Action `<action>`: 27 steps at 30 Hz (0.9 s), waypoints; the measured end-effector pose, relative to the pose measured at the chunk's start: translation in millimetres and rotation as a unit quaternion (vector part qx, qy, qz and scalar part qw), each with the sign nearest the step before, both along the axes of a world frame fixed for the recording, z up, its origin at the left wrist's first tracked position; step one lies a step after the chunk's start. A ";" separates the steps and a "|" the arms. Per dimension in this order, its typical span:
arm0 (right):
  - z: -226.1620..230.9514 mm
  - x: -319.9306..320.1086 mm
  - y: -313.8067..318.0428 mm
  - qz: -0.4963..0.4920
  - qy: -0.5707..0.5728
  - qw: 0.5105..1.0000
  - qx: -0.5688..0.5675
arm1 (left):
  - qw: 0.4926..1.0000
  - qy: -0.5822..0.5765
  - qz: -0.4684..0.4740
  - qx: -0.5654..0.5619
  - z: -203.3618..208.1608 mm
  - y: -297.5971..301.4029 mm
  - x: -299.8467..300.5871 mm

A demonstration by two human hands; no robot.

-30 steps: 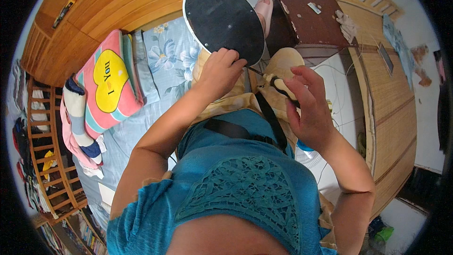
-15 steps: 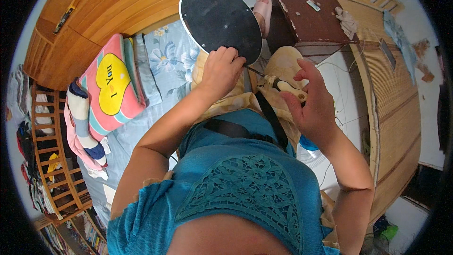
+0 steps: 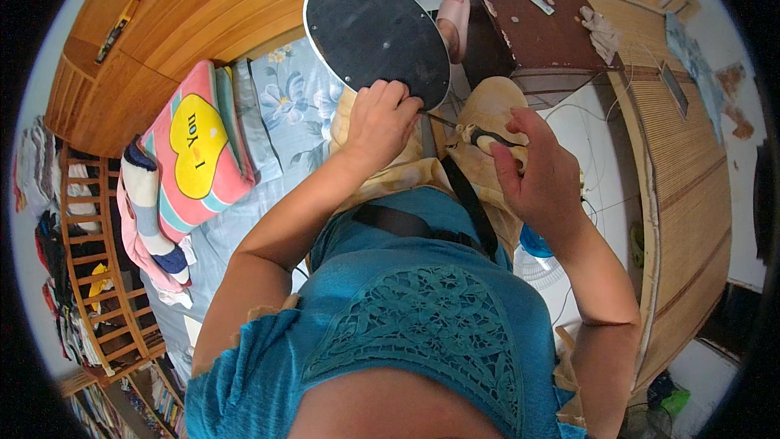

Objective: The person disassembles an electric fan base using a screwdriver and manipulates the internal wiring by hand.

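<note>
A black oval panel with a white rim (image 3: pixel 374 37) stands tilted at my knees, its dark face dotted with small screws. My left hand (image 3: pixel 383 122) is closed on its lower edge, fingertips over the dark face. To the right, my right hand (image 3: pixel 540 167) grips the cream-and-black handle of a screwdriver (image 3: pixel 490 141) between thumb and fingers. The screwdriver's thin shaft runs left to the panel's lower rim, close to my left fingertips. What the tip touches is hidden there.
A bed with blue floral bedding (image 3: pixel 280 94) lies left, bearing a folded pink blanket (image 3: pixel 193 147). Ahead right stands a dark red box-like cabinet (image 3: pixel 532 21) with a cloth on it. A mat-covered bed (image 3: pixel 682 220) runs along the right. Cables cross the white floor.
My right thumb and fingers have come in around the screwdriver's handle, which has turned slightly. My left hand stays on the panel, which has shifted slightly left.
</note>
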State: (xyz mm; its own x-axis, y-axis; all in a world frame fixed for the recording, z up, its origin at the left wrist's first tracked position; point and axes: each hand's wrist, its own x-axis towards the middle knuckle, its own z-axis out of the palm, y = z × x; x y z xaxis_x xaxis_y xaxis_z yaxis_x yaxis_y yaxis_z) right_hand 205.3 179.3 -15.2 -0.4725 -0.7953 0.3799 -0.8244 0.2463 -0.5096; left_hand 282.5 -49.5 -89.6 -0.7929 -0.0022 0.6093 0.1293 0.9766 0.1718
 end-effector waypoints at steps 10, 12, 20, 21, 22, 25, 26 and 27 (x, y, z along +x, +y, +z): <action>-0.4 -5.0 -1.0 -0.008 -0.007 0.996 -0.090 | 1.000 -0.007 0.010 -0.002 5.0 2.5 2.6; 2.4 -1.8 -0.5 -0.085 -0.085 0.993 -0.019 | 1.000 -0.012 0.014 -0.003 5.1 3.2 2.6; 19.8 3.8 -0.4 -0.022 -0.049 0.996 -0.075 | 0.999 -0.032 -0.002 0.033 11.5 4.6 3.0; 16.9 3.3 -2.8 0.003 -0.034 0.996 -0.087 | 0.998 -0.040 -0.013 0.037 14.2 6.0 4.0; 11.1 2.4 -5.7 0.028 -0.018 0.995 -0.098 | 0.998 -0.048 -0.025 0.042 15.6 6.8 4.4; 8.9 9.2 -10.1 0.031 0.003 0.991 -0.127 | 0.999 -0.036 -0.021 0.031 8.8 2.0 4.0; 8.8 13.1 -9.8 0.020 0.005 0.991 -0.136 | 0.999 -0.033 -0.018 0.025 8.5 2.0 3.9; 10.8 15.6 -7.1 -0.009 -0.027 0.996 -0.088 | 0.999 -0.029 -0.015 0.020 8.1 2.7 3.3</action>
